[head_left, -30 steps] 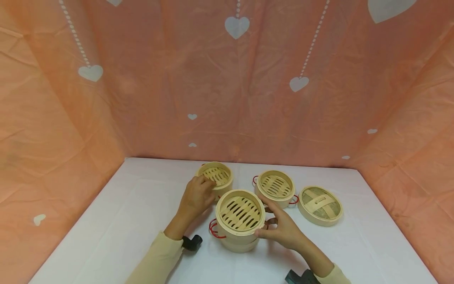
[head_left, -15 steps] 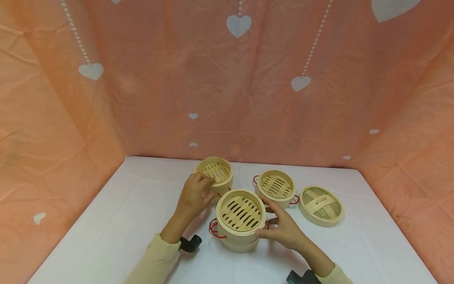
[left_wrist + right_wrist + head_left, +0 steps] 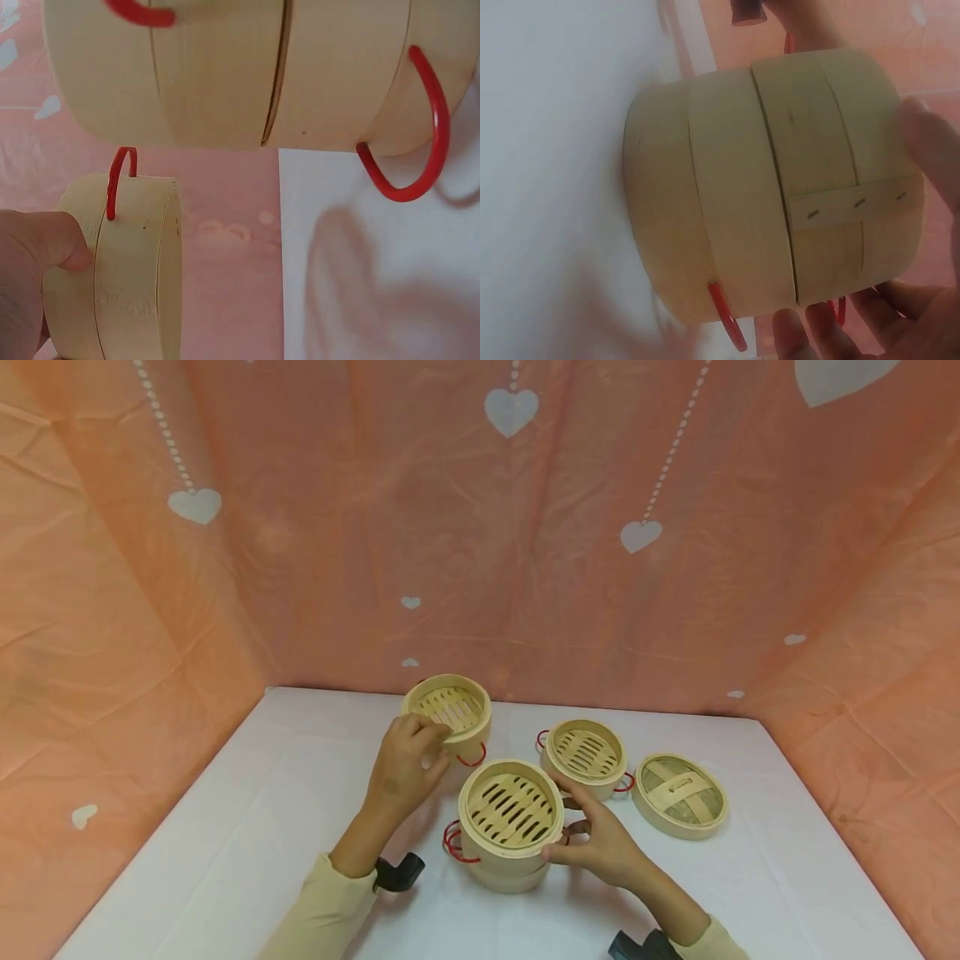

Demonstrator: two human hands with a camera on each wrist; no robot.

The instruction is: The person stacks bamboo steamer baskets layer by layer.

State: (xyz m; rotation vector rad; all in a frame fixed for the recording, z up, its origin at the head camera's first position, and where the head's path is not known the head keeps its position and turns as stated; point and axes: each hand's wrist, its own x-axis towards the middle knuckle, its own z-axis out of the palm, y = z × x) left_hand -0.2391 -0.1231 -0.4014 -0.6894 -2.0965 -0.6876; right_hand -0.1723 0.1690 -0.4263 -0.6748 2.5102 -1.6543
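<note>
- From where I stand, the left hand [image 3: 405, 764] pinches a bamboo basket [image 3: 450, 706] by its wall at about 6 to 7 o'clock, the thumb on the outside and fingers bent at the rim, with little gap between them.
- That basket sits at 1 o'clock from the hand, clear of the white table [image 3: 225, 827] (its red handle [image 3: 112, 195] loops out at 5 o'clock).
- The right hand [image 3: 603, 843] is spread wide, gripping the upper tier of a stack of 2 baskets [image 3: 510, 810], thumb at 4 o'clock, fingers at 2; the stack lies at its 9 o'clock.
- From the stack, the pinched basket is at 11 o'clock, 1 slatted basket [image 3: 584, 756] at 1, and a woven lid [image 3: 678, 793] past 2.
</note>
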